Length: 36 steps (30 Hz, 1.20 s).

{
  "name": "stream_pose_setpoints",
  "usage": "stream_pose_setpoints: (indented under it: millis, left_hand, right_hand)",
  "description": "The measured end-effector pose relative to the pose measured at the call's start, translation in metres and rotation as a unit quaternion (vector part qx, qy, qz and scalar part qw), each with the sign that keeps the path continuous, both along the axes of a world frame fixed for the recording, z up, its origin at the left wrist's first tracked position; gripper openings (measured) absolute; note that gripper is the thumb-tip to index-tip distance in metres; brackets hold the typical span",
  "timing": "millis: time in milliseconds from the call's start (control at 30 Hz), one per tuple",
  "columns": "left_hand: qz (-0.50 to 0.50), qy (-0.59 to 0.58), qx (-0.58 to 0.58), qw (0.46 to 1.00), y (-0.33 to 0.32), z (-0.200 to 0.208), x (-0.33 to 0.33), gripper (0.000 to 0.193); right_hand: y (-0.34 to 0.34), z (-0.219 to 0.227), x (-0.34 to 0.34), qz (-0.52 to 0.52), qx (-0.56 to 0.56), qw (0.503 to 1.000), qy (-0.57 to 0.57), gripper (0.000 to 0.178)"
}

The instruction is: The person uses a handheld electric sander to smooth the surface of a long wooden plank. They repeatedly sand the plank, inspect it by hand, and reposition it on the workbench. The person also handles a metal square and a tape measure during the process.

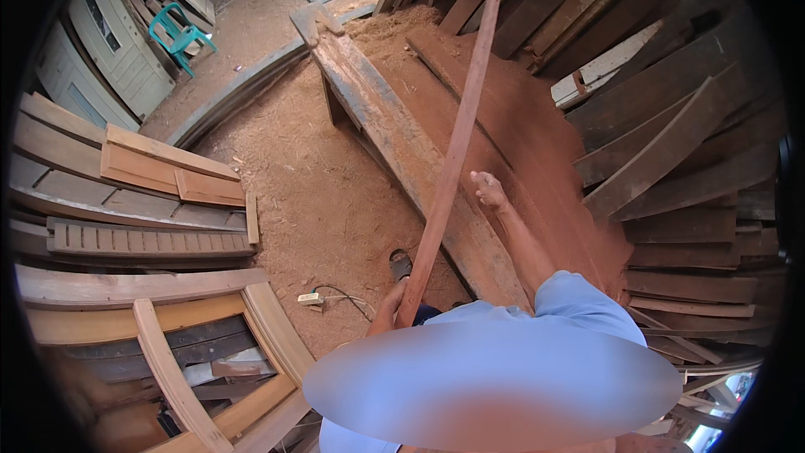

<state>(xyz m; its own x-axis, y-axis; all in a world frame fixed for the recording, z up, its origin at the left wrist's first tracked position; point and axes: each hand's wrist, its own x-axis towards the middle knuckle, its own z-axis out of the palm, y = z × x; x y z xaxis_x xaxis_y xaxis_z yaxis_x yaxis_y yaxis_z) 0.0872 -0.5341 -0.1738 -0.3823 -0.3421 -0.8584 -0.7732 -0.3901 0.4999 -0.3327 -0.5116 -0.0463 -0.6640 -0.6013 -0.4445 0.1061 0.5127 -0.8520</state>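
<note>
A long, narrow reddish-brown wooden strip rises from my lap area toward the far stacked boards, slanting across a bench. Near its lower end, my left hand is closed around the side of the strip; part of the hand is hidden behind it. My right hand is held over the bench's right side, just right of the strip and apart from it. Its fingers are curled in, and whatever they may hold is too small to make out. Beneath lies the worn, dust-covered wooden bench.
Reddish sawdust is heaped right of the bench. Dark boards lean along the right. Wooden frames and panels stand at left. A power strip with a cable lies by my sandalled foot. A green chair stands far left.
</note>
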Motion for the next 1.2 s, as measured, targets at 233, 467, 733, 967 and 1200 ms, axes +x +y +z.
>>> stream_pose_setpoints:
  millis: [233, 467, 733, 967, 1200]
  left_hand:
    - [-0.064, -0.013, 0.045, 0.997, -0.042, -0.011, -0.015, 0.073]
    - [-0.131, -0.029, 0.057, 0.989, -0.083, -0.008, -0.029, 0.074]
    - [-0.194, -0.021, 0.028, 0.98, -0.109, 0.004, -0.044, 0.075]
    - [-0.261, -0.025, -0.012, 0.965, -0.12, 0.041, -0.016, 0.076]
    - [-0.338, -0.035, -0.028, 0.94, -0.113, 0.07, -0.001, 0.077]
  right_hand:
    - [-0.071, -0.011, -0.038, -0.113, -0.098, 0.985, -0.088, 0.101]
    - [-0.063, 0.016, -0.047, -0.182, -0.208, 0.956, -0.095, 0.094]
    - [-0.031, -0.002, -0.047, -0.272, -0.272, 0.915, -0.121, 0.089]
    - [0.001, 0.034, -0.005, -0.298, -0.248, 0.919, -0.071, 0.098]
    - [0.07, 0.082, 0.055, -0.315, -0.258, 0.911, -0.07, 0.105]
